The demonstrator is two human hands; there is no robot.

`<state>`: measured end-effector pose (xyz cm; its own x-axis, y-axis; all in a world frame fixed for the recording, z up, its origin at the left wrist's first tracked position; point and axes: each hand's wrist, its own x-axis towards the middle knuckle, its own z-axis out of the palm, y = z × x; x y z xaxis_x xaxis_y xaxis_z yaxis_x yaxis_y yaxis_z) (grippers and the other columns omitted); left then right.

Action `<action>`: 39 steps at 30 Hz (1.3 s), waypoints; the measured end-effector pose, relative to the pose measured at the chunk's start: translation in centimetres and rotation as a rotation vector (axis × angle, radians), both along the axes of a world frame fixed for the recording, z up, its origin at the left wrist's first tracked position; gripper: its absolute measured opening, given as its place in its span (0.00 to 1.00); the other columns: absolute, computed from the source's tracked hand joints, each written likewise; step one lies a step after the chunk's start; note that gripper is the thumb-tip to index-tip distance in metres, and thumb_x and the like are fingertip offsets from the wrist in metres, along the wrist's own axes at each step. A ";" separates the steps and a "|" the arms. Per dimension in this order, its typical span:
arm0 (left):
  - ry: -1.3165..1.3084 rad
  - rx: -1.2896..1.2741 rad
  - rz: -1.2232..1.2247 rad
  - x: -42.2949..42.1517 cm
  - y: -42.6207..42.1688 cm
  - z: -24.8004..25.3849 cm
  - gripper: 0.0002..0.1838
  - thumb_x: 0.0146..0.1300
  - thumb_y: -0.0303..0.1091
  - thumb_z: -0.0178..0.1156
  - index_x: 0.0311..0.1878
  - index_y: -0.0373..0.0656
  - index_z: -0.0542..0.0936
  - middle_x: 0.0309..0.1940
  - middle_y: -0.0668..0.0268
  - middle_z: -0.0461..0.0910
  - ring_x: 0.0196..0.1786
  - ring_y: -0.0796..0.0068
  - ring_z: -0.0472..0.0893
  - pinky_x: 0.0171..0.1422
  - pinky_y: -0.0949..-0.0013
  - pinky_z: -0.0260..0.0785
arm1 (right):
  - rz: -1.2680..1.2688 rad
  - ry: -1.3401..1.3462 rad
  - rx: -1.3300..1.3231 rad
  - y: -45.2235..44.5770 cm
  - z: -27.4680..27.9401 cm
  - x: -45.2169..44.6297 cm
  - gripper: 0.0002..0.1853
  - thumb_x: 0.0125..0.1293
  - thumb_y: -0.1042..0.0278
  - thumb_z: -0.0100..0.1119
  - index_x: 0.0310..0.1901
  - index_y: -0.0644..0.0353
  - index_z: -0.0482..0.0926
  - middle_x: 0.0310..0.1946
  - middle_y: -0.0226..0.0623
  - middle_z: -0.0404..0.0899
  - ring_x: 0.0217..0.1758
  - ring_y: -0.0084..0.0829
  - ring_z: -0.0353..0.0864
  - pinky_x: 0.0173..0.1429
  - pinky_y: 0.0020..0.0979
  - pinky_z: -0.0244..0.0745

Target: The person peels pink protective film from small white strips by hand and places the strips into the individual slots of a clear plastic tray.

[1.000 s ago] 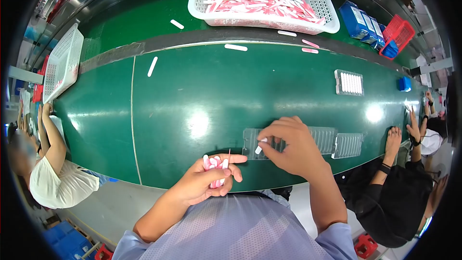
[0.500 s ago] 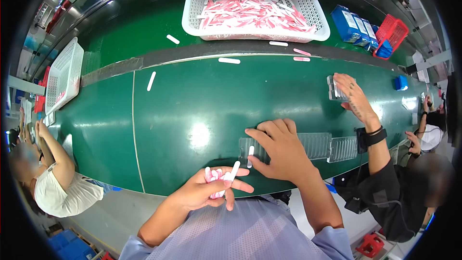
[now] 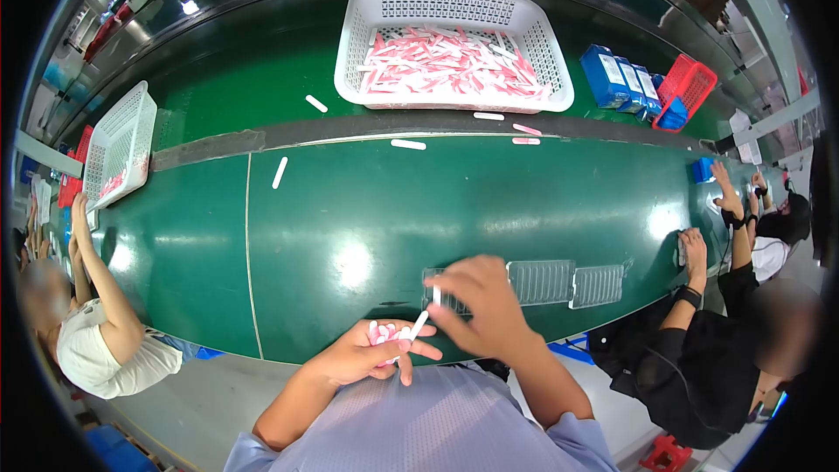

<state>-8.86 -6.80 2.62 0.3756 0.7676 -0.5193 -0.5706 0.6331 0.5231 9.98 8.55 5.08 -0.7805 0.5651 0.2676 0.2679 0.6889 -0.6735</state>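
My left hand (image 3: 363, 354) is closed around several small pink and white strips with rounded ends (image 3: 382, 332), which look like mini nail files. One white strip (image 3: 419, 325) sticks out past its fingertips toward the tray. Blurred by motion, my right hand (image 3: 481, 306) hovers over a clear ribbed plastic tray (image 3: 456, 304), thumb and index finger apart. Between those two fingertips a white strip (image 3: 436, 295) shows at the tray's left end; whether they touch it is unclear. Part of the tray is hidden beneath the hand.
Two more clear ribbed trays (image 3: 542, 283) (image 3: 598, 287) lie to the right. Behind stands a white basket (image 3: 454, 105) full of strips, with loose strips (image 3: 408, 144) before it. Blue boxes (image 3: 605, 79) and a red basket (image 3: 686, 92) are back right. Co-workers sit at both sides.
My right hand has moved slightly left and blurred, its fingers nearer the strip in the tray. The view has shifted. The right co-worker's hand has drawn away with the clear tray.
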 end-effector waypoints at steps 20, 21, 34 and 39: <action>-0.066 -0.008 0.269 -0.1 -0.2 -0.3 0.24 0.73 0.21 0.54 0.71 0.31 0.69 0.59 0.48 0.82 0.42 0.67 0.85 0.28 0.78 0.62 | -0.104 0.152 -0.793 -2.9 -0.5 2.3 0.05 0.69 0.78 0.66 0.45 0.65 0.84 0.37 0.39 0.91 0.40 0.24 0.90 0.48 0.26 0.81; -0.066 -0.023 0.269 0.0 -0.2 -0.3 0.24 0.74 0.22 0.55 0.71 0.31 0.69 0.58 0.47 0.82 0.41 0.66 0.85 0.28 0.78 0.63 | -0.122 0.095 -0.736 -2.8 -0.4 2.4 0.06 0.69 0.76 0.66 0.46 0.63 0.85 0.39 0.39 0.91 0.41 0.26 0.90 0.48 0.26 0.81; 0.064 -0.020 0.193 -0.1 -0.8 -1.0 0.24 0.75 0.30 0.59 0.70 0.32 0.71 0.56 0.49 0.84 0.37 0.72 0.86 0.24 0.80 0.57 | -0.150 -0.050 -0.353 -0.6 -0.2 2.2 0.05 0.62 0.72 0.71 0.34 0.61 0.83 0.24 0.36 0.79 0.26 0.33 0.79 0.33 0.34 0.73; 0.034 -0.014 0.189 0.0 -0.6 -0.7 0.24 0.75 0.29 0.59 0.71 0.32 0.71 0.56 0.48 0.84 0.37 0.72 0.86 0.24 0.80 0.57 | -0.005 -0.237 -0.371 2.4 -0.9 1.4 0.11 0.61 0.69 0.72 0.44 0.59 0.84 0.30 0.36 0.81 0.32 0.36 0.81 0.38 0.36 0.75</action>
